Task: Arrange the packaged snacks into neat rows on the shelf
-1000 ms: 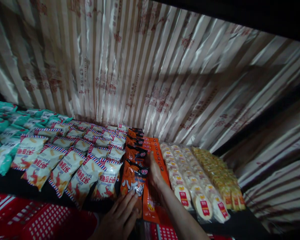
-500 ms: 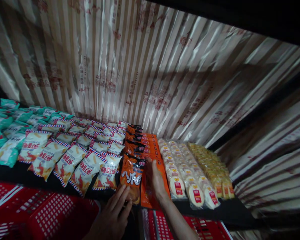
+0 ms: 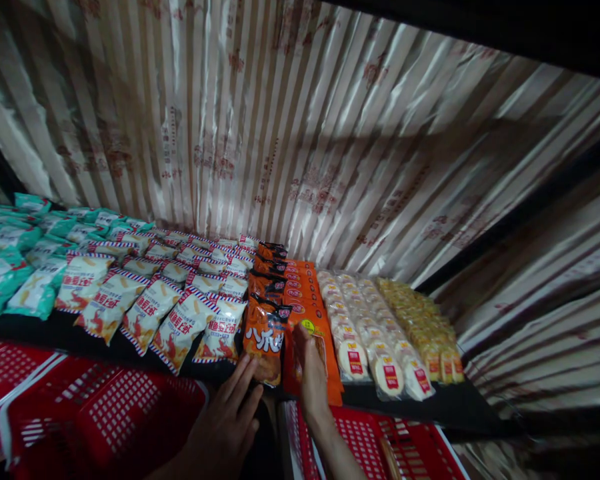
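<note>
At lower centre, the left hand (image 3: 230, 403) touches an orange-and-black snack packet (image 3: 264, 337), fingers extended; the right hand (image 3: 313, 377) overlaps an orange pouch (image 3: 330, 353), grip unclear.

Bare right hand (image 3: 314, 379), bare forearm (image 3: 336, 450)

Two hands (image 3: 230, 410), four black-topped bags (image 3: 264, 327), five front white bags (image 3: 154, 308), three front cakes (image 3: 388, 375)

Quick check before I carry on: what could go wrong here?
The front orange packet lies near the edge of the shelf, with a red basket below; the right hand might nudge it off. The left hand, at the lower end of the front black-and-orange bag, could push it askew.
</note>
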`<action>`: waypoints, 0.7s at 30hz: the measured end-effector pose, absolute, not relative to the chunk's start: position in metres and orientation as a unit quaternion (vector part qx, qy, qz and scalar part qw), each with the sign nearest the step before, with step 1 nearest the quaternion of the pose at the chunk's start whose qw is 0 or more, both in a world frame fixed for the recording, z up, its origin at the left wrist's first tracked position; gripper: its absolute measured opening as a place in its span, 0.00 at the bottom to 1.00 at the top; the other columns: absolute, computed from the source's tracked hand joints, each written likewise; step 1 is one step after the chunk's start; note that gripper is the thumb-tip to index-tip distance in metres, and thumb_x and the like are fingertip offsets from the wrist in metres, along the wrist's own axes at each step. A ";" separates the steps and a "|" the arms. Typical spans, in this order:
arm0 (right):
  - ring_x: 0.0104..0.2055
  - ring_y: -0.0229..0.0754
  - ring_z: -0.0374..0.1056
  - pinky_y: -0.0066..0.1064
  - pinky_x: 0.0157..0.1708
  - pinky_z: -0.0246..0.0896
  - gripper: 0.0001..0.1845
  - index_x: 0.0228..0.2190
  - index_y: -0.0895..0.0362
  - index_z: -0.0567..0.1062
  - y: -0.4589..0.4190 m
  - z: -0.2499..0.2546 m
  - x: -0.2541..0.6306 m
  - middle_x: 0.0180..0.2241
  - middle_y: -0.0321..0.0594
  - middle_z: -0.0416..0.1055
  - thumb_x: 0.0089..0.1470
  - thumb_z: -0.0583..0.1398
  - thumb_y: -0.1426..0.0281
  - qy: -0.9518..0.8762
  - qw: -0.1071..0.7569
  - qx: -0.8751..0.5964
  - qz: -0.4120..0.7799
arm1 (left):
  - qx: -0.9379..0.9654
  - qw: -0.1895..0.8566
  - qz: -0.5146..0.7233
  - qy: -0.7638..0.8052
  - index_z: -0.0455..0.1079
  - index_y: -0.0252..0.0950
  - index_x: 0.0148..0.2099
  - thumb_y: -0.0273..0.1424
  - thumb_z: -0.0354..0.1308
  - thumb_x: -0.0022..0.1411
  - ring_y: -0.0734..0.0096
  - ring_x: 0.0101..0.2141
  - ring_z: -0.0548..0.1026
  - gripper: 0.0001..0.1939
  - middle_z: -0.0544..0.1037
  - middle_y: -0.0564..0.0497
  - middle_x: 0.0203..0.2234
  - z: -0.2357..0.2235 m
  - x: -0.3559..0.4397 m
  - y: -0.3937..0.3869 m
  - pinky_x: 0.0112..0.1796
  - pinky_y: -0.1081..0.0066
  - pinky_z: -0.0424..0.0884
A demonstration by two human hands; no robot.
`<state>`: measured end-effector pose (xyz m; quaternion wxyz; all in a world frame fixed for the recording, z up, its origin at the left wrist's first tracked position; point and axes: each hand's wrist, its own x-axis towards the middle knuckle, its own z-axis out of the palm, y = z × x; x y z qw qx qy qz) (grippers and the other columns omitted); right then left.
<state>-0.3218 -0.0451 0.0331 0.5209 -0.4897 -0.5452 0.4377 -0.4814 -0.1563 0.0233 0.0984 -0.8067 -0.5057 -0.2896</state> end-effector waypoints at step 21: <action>0.55 0.47 0.63 0.39 0.56 0.56 0.34 0.55 0.58 0.65 -0.083 0.022 -0.347 0.52 0.47 0.69 0.50 0.59 0.54 -0.561 0.449 -0.528 0.453 | -0.780 0.043 -0.309 -0.542 0.62 0.30 0.56 0.25 0.45 0.65 0.55 0.63 0.51 0.18 0.53 0.37 0.63 0.010 -0.474 -0.163 0.54 0.57 0.66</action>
